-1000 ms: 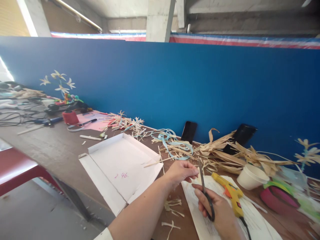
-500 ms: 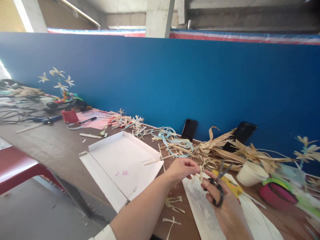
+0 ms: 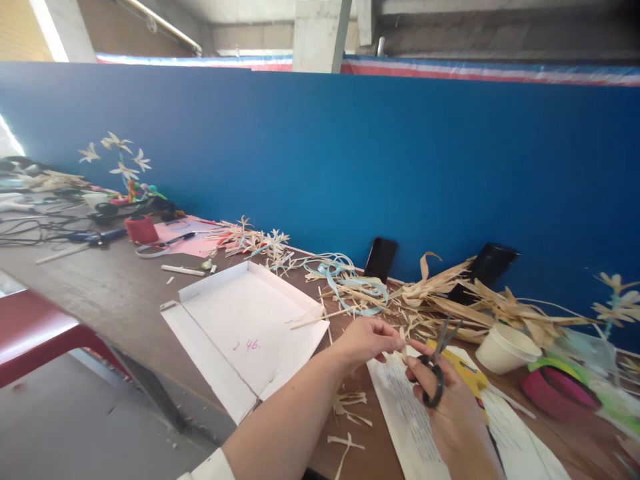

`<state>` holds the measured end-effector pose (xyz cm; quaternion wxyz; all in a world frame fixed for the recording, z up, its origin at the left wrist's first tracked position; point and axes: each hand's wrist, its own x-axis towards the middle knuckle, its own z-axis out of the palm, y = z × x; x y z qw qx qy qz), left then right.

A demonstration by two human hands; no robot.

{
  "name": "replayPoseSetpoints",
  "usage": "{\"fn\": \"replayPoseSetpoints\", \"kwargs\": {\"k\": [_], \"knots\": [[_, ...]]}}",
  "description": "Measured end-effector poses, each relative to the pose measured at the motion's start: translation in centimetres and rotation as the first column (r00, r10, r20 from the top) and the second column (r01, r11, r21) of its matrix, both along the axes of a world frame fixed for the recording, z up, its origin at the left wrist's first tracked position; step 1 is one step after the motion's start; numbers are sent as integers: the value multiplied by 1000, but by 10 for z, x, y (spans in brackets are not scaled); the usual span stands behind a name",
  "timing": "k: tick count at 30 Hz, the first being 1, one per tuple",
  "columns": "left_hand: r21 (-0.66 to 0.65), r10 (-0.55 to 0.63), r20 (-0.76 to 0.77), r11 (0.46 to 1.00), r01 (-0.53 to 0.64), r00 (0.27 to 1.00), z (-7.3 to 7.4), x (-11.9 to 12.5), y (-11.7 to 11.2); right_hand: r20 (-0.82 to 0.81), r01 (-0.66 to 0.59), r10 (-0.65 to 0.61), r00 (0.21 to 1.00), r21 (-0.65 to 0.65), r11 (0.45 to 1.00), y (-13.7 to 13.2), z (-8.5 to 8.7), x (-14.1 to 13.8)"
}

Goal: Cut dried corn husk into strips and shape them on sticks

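Note:
My left hand (image 3: 373,341) pinches a small pale strip of dried husk (image 3: 403,339) between thumb and fingertips. Close against it, my right hand (image 3: 445,393) has a pair of black-handled scissors (image 3: 434,380) hooked on its fingers, blades pointing up and away from the strip. The right thumb and forefinger also meet at the strip's lower end. Beneath both hands lies a printed paper sheet (image 3: 400,407). A yellow glue gun (image 3: 467,370) rests just behind the right hand, partly covered by it.
A white box lid (image 3: 240,327) lies to the left. Dried husks (image 3: 440,287), blue ribbon (image 3: 345,283) and a phone (image 3: 381,259) sit along the blue partition (image 3: 320,153). A white cup (image 3: 507,348) and a pink pouch (image 3: 560,392) stand at right.
Both hands stay nearly in place, with the fingertips slightly closer together around the strip. The scissors have turned a little in the right hand. The view has shifted slightly.

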<state>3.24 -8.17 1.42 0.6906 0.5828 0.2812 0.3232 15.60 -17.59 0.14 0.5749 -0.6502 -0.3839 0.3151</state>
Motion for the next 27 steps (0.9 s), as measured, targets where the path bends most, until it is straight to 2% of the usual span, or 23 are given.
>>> {"fn": "replayPoseSetpoints", "kwargs": {"k": [3, 7, 13, 18, 27], "knots": [[-46, 29, 54, 999, -27, 998, -3, 1, 3, -35, -65, 63, 997, -70, 995, -5, 0, -2], [-84, 63, 119, 995, -53, 991, -7, 1, 8, -47, -203, 197, 979, -203, 958, -14, -1, -6], [-76, 105, 124, 992, -96, 987, -8, 3, 10, 10, -312, 323, 946, -235, 921, -20, -5, -4], [-54, 135, 118, 990, -130, 984, -8, 4, 10, 6, -338, 350, 937, -242, 910, -21, -6, -2], [-39, 124, 101, 992, -121, 987, -7, 3, 9, 2, -319, 331, 944, -259, 912, -21, -6, -1]]}}
